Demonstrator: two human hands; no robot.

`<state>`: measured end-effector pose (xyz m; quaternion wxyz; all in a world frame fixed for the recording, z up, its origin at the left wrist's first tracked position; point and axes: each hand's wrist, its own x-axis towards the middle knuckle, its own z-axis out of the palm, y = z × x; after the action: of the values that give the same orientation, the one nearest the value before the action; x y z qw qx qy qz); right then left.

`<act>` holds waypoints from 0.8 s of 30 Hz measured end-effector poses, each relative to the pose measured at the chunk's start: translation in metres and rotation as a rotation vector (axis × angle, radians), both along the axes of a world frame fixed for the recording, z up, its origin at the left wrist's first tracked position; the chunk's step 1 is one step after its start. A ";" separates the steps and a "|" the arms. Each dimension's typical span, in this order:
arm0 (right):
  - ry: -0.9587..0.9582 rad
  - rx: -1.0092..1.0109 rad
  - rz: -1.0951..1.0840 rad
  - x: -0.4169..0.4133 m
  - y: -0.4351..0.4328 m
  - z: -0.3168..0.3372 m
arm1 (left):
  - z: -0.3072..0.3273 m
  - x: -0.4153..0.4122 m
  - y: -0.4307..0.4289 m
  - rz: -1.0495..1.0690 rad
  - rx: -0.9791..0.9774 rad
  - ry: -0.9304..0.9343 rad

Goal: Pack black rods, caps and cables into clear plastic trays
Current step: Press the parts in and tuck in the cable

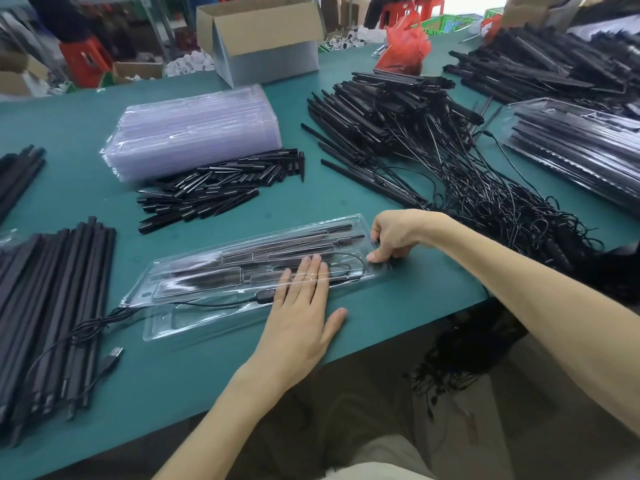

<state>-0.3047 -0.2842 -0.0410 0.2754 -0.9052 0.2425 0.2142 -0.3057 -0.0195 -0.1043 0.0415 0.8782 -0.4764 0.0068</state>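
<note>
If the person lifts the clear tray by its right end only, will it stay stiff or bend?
The clear tray looks thin and long, so it would probably sag. The rods seated inside may stiffen it somewhat. The cable trails out at the left and would likely drag.

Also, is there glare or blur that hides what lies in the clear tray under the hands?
Head view: pale glare streaks the clear tray, washing out the rods inside; the left hand and right hand are sharp; the far cardboard box is slightly soft.
</note>
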 end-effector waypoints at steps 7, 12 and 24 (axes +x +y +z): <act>-0.048 0.079 -0.009 -0.006 -0.006 -0.003 | 0.000 -0.005 -0.002 0.045 -0.034 -0.029; -0.046 0.032 0.033 -0.004 -0.003 -0.006 | 0.003 -0.004 -0.002 0.045 -0.035 -0.006; -0.021 0.064 0.048 -0.005 -0.001 0.000 | 0.014 0.018 0.005 -0.100 -0.005 0.009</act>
<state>-0.3092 -0.2847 -0.0409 0.3015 -0.9037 0.2110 0.2188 -0.2876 -0.0150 -0.0901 0.0462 0.8533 -0.5194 0.0020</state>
